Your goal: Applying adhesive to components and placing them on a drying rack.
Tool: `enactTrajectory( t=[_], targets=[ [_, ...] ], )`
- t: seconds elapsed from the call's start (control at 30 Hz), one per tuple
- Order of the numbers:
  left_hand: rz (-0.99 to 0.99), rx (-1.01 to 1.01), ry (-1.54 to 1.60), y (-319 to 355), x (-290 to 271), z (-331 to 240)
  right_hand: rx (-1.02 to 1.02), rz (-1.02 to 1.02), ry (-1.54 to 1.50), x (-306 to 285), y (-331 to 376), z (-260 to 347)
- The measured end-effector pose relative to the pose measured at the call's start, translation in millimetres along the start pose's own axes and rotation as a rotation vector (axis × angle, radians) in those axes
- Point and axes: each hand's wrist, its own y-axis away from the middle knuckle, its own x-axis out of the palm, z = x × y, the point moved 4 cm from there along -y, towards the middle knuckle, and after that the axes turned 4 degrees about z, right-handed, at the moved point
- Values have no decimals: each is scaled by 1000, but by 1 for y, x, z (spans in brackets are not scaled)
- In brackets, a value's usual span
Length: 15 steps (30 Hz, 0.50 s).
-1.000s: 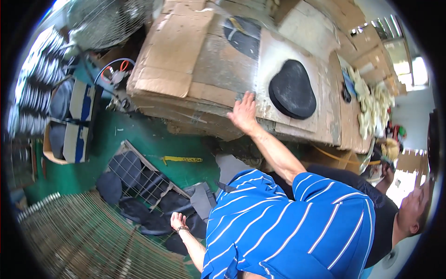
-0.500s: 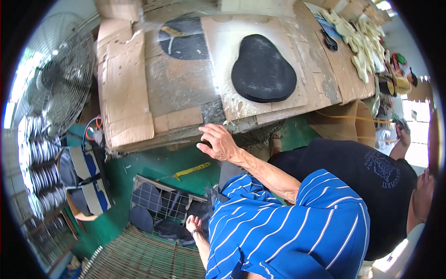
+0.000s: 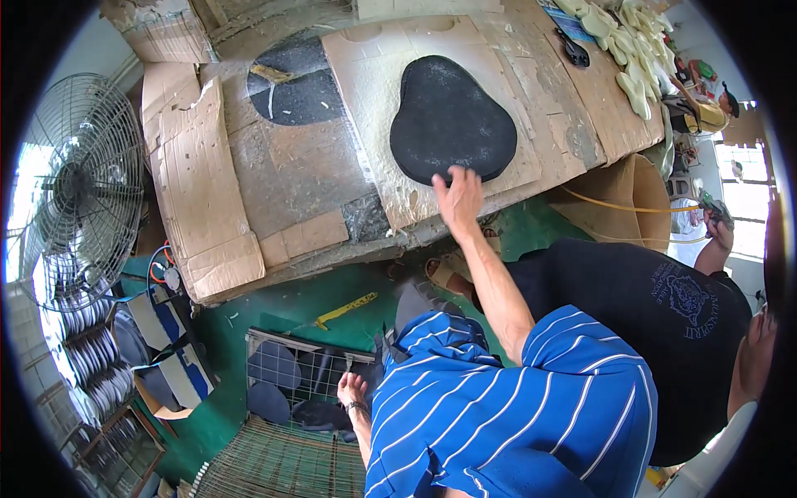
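Since half a second ago, the right hand (image 3: 461,206) has swung over to the near edge of the black pad (image 3: 452,124), which lies flat on a dusted cardboard sheet (image 3: 374,108) on the surface (image 3: 290,187). Its fingertips overlap that edge, the grip spread rather than pinching, though firm contact cannot be told. Left hand (image 3: 353,390) hangs low near the wire rack (image 3: 286,339), fingers loosely curled; whether that grip holds anything cannot be told.
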Motion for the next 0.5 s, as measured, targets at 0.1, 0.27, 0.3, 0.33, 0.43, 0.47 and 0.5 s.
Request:
enactTrajectory(
  t=[0.1,0.27,0.3,0.33,0.43,0.47,0.5],
  targets=[
    [42,24,-8,-5,10,-1,58,125,124,14,-33,-19],
    [8,2,-54,-14,13,1,-89,236,198,12,-71,-34],
    [3,9,-44,-16,13,-2,-56,303,232,9,-85,-36],
    [-22,42,-79,-17,13,-8,-25,372,267,6,-100,-35],
    [25,193,-4,-14,26,-42,-288,256,368,-8,-171,11],
    [12,195,-13,-11,35,-56,-353,280,418,-11,-192,34],
    [85,296,-2,-6,50,-78,-418,289,445,-14,-209,64]
  ],
)
